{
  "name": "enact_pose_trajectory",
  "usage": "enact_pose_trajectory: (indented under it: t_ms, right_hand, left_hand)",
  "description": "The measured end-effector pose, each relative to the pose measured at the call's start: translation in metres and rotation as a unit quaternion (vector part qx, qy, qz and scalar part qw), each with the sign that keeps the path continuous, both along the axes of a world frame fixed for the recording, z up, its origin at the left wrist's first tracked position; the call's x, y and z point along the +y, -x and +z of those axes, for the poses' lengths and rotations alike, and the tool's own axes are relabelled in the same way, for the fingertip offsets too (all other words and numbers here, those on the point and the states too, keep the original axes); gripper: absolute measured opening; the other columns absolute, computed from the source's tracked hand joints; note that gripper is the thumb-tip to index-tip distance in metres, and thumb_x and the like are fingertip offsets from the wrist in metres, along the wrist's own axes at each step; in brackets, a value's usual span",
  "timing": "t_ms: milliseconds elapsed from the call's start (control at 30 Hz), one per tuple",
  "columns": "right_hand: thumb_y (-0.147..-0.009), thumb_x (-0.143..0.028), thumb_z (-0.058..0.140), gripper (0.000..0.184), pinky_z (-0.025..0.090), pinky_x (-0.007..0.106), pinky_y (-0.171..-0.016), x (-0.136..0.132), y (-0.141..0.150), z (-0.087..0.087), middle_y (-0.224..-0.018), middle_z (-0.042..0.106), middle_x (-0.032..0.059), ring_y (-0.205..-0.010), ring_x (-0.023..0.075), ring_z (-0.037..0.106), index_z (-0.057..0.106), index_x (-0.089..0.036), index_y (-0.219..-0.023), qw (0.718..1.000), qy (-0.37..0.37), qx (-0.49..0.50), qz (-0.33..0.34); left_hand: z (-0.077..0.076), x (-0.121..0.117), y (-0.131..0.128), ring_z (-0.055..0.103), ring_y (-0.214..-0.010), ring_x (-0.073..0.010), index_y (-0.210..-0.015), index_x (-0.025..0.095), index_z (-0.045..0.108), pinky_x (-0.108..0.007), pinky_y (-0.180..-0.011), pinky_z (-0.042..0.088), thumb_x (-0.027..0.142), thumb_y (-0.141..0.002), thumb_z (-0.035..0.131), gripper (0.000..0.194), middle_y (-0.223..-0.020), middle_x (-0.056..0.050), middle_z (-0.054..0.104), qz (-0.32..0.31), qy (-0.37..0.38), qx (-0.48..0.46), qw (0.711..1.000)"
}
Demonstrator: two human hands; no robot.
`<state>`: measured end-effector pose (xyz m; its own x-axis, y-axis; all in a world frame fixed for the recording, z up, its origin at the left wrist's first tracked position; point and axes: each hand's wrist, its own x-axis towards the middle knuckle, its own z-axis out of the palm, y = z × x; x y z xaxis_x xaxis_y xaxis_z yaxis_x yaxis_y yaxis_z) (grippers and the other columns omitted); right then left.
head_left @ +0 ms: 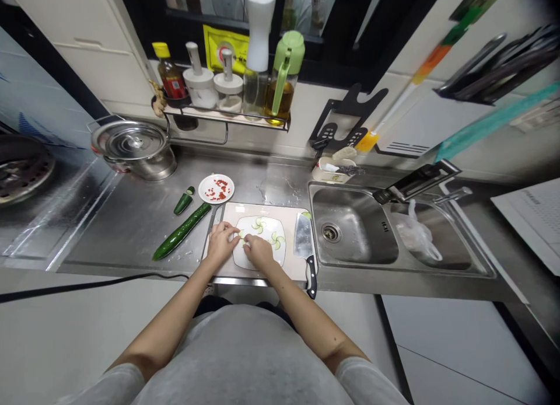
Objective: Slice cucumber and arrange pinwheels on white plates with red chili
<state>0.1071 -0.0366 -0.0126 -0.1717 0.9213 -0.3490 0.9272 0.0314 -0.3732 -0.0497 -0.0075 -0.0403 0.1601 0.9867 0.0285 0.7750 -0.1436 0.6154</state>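
My left hand point(221, 240) and my right hand point(258, 250) meet over the left part of a white square plate point(280, 259) on a pale cutting board point(238, 209). Both pinch thin cucumber slices point(242, 235) between their fingertips. Two small fans of cucumber slices point(259, 224) lie on the plate's far and right parts. A cleaver point(304, 241) with a black handle rests on the board's right edge. A long cucumber point(181, 232) and a short cut piece point(184, 201) lie on the steel counter to the left.
A small round plate of chopped red bits point(216, 188) sits behind the board. A lidded steel pot point(133, 145) stands back left, a double sink point(356, 233) right. A rack of oil and seasoning bottles point(227, 84) hangs on the wall. A black cable point(87, 283) runs along the counter's front.
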Motion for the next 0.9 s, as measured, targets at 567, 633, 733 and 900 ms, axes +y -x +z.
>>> enact_pose_trajectory:
  t_ms: [567,633,733,900]
  right_hand:
    - [-0.092,-0.028,0.048,0.021,0.039,0.027,-0.066,0.0016,-0.0017,0.0007,-0.103,0.068,0.0055,-0.089,0.0190,0.062,0.059,-0.021,-0.109,1.000,-0.002,0.017,-0.014]
    - [-0.092,-0.026,0.048,0.021,0.038,0.027,-0.066,0.0014,-0.0022,0.0009,-0.102,0.069,0.0055,-0.088,0.0185,0.062,0.059,-0.021,-0.110,1.000,0.001,0.020,-0.014]
    - [-0.091,-0.025,0.049,0.022,0.038,0.026,-0.067,0.0008,-0.0021,0.0017,-0.102,0.069,0.0060,-0.088,0.0183,0.061,0.060,-0.021,-0.109,1.000,0.000,0.024,-0.019]
    - [-0.091,-0.029,0.050,0.022,0.036,0.025,-0.065,0.0009,-0.0059,0.0088,-0.094,0.069,0.0054,-0.084,0.0182,0.061,0.063,-0.021,-0.107,0.996,-0.021,0.057,-0.062]
  left_hand:
    - [-0.0021,0.0012,0.0003,0.049,-0.104,-0.0261,-0.096,0.027,0.074,-0.040,-0.093,0.041,0.033,-0.079,0.064,0.021,-0.106,-0.006,0.058,-0.004,0.006,0.009,1.000]
    - [-0.0017,0.0007,0.0001,0.050,-0.104,-0.0264,-0.096,0.026,0.074,-0.041,-0.093,0.041,0.033,-0.079,0.064,0.020,-0.106,-0.006,0.058,-0.003,0.009,0.006,1.000]
    - [-0.0016,0.0001,-0.0015,0.050,-0.105,-0.0273,-0.094,0.026,0.074,-0.042,-0.093,0.041,0.033,-0.078,0.064,0.020,-0.106,-0.006,0.059,0.004,0.016,0.000,1.000]
    - [-0.0032,0.0009,0.0009,0.055,-0.098,-0.0241,-0.093,0.024,0.074,-0.041,-0.094,0.042,0.033,-0.076,0.064,0.022,-0.102,-0.007,0.061,0.062,0.021,-0.075,0.995]
